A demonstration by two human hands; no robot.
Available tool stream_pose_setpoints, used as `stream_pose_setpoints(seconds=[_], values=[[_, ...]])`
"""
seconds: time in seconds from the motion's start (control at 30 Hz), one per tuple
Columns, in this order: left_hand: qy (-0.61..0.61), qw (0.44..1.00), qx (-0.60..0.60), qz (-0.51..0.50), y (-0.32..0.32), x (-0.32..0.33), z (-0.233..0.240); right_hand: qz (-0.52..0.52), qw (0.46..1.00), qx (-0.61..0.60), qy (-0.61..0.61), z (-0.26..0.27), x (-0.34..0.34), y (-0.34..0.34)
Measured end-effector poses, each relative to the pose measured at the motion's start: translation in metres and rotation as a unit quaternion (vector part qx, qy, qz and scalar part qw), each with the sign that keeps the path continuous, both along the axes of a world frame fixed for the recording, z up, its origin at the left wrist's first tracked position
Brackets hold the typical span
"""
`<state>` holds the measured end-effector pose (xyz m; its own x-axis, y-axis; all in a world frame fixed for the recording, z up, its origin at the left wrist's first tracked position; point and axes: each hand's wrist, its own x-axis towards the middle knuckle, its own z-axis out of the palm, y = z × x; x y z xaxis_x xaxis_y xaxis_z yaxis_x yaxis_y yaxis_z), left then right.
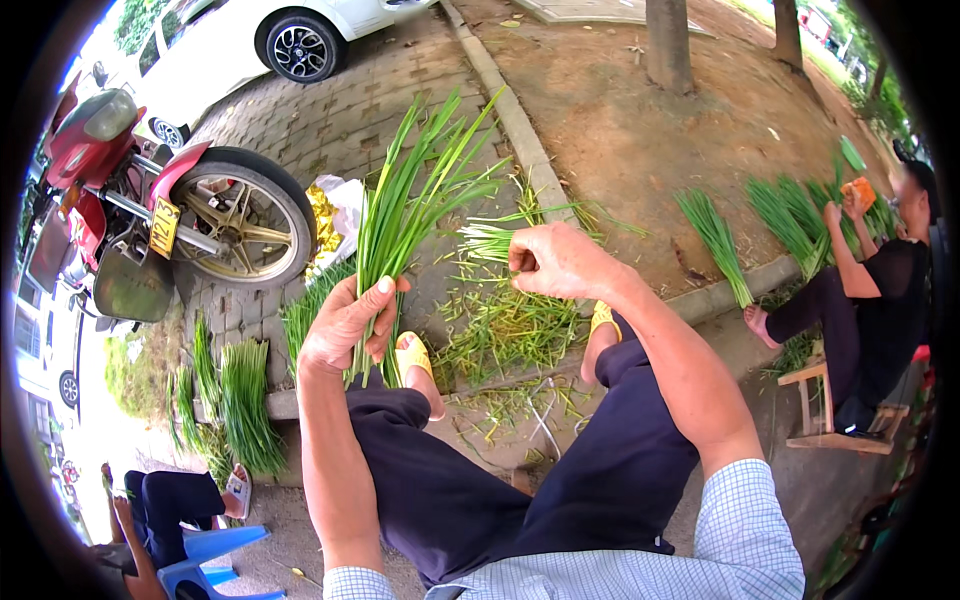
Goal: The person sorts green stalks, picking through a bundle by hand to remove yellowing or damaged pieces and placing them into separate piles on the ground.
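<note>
My left hand (352,322) is closed around a bunch of long green leafy stalks (390,225), with the thumb across them and the tips fanning up and to the right. To its right, my right hand (555,259) is held with curled fingers beside pale stalk ends (487,241); whether it grips any cannot be told. Trimmed green scraps (517,322) lie heaped on the ground between my feet, which wear yellow slippers (414,358). More green stalks (319,307) lie behind my left hand.
Bundles of stalks lie at left (251,405) and right (716,244) along the kerb (517,127). A red motorcycle (165,187) stands at left near a white car (247,37). One person (877,292) sits at right, another (161,510) at lower left by a blue plastic stool (195,559).
</note>
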<state>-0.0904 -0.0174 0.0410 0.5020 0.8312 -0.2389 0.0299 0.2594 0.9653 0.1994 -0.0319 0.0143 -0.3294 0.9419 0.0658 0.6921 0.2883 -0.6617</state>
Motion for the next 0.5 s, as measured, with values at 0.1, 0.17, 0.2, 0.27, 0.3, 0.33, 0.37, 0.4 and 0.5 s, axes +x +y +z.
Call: stream_pose_setpoints(seconds=[0.1, 0.17, 0.2, 0.27, 0.3, 0.33, 0.37, 0.4, 0.5], values=[[-0.004, 1.0, -0.001, 0.001, -0.001, 0.001, 0.001, 0.011, 0.994, -0.018, -0.104, 0.003, -0.005, 0.002], [-0.004, 1.0, -0.002, -0.005, -0.001, 0.001, 0.0, 0.003, 0.997, -0.006, -0.081, -0.002, -0.006, 0.004], [-0.005, 1.0, -0.001, -0.008, 0.0, 0.001, -0.001, -0.001, 0.998, 0.001, -0.07, -0.005, -0.005, 0.005], [0.019, 1.0, 0.007, 0.002, -0.001, 0.007, 0.001, 0.004, 0.999, 0.026, -0.031, -0.009, -0.003, 0.006], [0.032, 0.999, 0.011, 0.011, -0.003, 0.009, 0.002, 0.009, 0.999, 0.038, -0.01, -0.007, -0.005, 0.006], [0.085, 0.995, 0.041, 0.021, 0.001, 0.01, -0.005, 0.005, 1.0, 0.011, -0.027, -0.004, -0.006, 0.006], [0.135, 0.986, 0.086, 0.038, 0.003, 0.012, -0.014, 0.002, 0.999, -0.016, -0.044, 0.001, -0.008, 0.007], [0.184, 0.973, 0.13, 0.054, 0.004, 0.018, -0.022, -0.004, 0.997, -0.044, -0.062, 0.006, -0.01, 0.007], [0.374, 0.865, 0.329, 0.07, 0.002, 0.035, -0.036, -0.007, 0.959, -0.257, 0.122, 0.009, -0.015, 0.007]])
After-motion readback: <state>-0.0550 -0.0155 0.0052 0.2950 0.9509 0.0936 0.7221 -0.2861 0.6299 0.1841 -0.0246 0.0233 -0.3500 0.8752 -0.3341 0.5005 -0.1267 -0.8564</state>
